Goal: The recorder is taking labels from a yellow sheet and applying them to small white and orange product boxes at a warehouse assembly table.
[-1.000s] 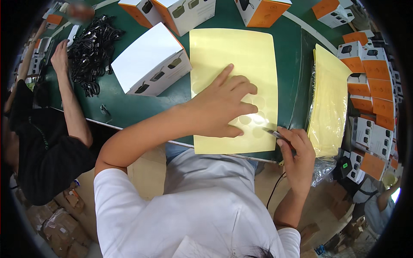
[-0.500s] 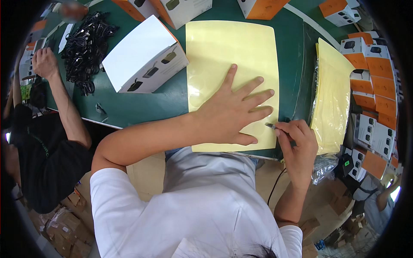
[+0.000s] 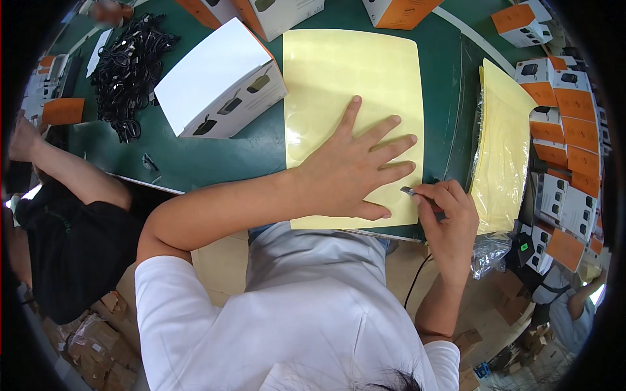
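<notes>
A glossy pale-yellow sheet (image 3: 352, 72) lies on the green table in front of me. My left hand (image 3: 355, 163) is pressed flat on its lower half, fingers spread. At the sheet's lower right edge, my right hand (image 3: 448, 212) pinches a small metal-tipped piece (image 3: 407, 191) between thumb and fingertips. The tip points left over the sheet; its kind is too small to tell, and the rest is hidden in the fingers. Left of the sheet stands a white box (image 3: 215, 78) with dark device pictures on its side.
A stack of yellow sheets in clear plastic (image 3: 505, 150) lies to the right. Beyond it, several orange-and-white boxes (image 3: 577, 133) are piled. A heap of black cables (image 3: 127, 78) lies at the far left, near a co-worker's arm (image 3: 78, 173). More boxes (image 3: 398, 13) line the far side.
The co-worker's arm at left has drawn back toward the left rim, and an orange box now shows there. My left hand stays put; my right hand has barely shifted.
</notes>
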`<state>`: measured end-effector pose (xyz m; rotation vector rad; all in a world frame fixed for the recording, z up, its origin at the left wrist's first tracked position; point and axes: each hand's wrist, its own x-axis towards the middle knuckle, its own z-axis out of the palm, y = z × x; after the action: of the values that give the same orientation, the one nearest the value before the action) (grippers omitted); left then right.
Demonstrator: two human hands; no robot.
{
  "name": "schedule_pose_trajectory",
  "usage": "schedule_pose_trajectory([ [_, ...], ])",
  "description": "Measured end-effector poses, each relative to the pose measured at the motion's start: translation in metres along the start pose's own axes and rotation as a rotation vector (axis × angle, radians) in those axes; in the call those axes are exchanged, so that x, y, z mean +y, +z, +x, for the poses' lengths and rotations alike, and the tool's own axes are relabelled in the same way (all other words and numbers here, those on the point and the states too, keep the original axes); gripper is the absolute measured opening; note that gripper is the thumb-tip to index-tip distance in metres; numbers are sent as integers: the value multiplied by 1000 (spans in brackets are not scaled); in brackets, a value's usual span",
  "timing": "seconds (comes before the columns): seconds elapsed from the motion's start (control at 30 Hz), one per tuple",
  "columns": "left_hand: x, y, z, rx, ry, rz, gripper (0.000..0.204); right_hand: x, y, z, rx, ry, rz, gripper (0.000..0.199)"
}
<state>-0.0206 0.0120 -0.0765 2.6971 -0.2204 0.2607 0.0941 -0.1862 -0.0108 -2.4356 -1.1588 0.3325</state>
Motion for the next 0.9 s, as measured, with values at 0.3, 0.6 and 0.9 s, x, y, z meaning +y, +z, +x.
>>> schedule_pose_trajectory([
  [0.3,2,2,1,-12,-8,13,72,-6,14,2,142,-94,-189,19],
  [0.6,-1,-3,4,-60,-11,89,88,-14,3,0,122,-33,-99,20],
  [0.9,-1,-61,-28,628,104,243,37,-8,-17,-15,298,7,369,19],
])
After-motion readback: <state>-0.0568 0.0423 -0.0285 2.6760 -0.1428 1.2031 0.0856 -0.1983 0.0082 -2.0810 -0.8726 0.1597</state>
